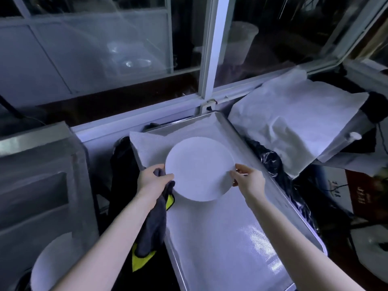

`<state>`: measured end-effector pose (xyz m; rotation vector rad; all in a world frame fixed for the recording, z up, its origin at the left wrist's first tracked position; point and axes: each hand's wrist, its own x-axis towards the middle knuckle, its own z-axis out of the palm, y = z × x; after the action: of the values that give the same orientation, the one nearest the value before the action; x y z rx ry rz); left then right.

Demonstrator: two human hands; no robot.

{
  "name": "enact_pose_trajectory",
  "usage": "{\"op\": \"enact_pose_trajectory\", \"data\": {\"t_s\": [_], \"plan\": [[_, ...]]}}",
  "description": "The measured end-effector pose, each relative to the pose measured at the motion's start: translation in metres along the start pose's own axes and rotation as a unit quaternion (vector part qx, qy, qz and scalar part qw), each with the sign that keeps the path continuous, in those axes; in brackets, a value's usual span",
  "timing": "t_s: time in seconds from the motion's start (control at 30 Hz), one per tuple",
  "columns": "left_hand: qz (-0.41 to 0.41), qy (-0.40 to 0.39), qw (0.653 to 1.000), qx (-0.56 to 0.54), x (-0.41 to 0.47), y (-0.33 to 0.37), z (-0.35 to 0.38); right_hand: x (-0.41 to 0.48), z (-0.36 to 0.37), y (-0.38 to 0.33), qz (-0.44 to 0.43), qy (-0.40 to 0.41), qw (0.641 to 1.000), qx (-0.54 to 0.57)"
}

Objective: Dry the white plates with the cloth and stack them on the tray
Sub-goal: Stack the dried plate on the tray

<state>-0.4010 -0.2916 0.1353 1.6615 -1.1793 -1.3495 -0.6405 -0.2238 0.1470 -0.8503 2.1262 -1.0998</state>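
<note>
A round white plate (199,168) is held over the far half of a long metal tray (273,183) lined with white paper. My left hand (152,178) pinches the plate's left rim with the thumb on top, and also holds a dark grey cloth (154,225) with a yellow-green edge that hangs down past my forearm. My right hand (248,179) grips the plate's right rim. I cannot tell whether the plate touches the tray. Another white plate (51,263) lies at the lower left, partly hidden by my left arm.
A grey metal box (42,185) stands at the left. White cloth or paper (294,122) covers a raised thing at the right. Black plastic (270,164) lies along the tray's right side. A window frame (210,80) rises right behind the tray.
</note>
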Motion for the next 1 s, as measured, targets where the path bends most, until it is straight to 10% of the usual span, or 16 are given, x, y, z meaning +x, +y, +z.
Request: {"op": "enact_pose_trajectory", "data": {"t_s": [1.0], "plan": [[-0.020,0.093,0.995,0.037,0.038,-0.016,0.043,0.067,0.032,0.040,-0.064,-0.001,0.988,-0.143]]}}
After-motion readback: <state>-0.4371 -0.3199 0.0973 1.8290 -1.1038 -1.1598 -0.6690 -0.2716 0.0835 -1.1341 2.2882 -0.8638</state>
